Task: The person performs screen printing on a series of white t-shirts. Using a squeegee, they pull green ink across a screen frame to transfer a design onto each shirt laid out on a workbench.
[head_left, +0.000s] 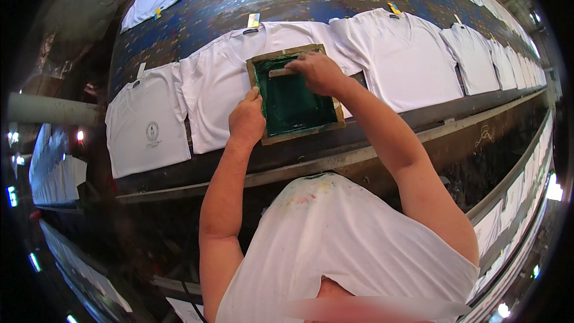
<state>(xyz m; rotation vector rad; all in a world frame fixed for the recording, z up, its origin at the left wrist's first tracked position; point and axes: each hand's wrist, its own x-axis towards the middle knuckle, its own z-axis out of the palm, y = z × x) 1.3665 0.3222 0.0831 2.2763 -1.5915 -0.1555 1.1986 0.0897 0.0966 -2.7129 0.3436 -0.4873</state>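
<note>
A screen-printing frame (299,98) with a green mesh and a tape-covered rim lies on a white T-shirt (218,66). My left hand (247,118) grips the left side of its rim, thumb toward the top. Near the frame's upper edge, my right hand (320,73) is closed on a squeegee (281,72), whose pale bar sticks out to the left over the mesh. Dark green ink wets the mesh. To the left lies another white T-shirt (140,125) with a small dark round print low on its front. The shirt's middle is hidden beneath the frame.
More white T-shirts (406,66) lie in a row along the long, paint-speckled table (299,0), curving away to the right. Small yellow and blue tags (253,20) stand at some collars. A ledge (359,155) runs along the table's near side. Further shirt-covered tables stand left and right.
</note>
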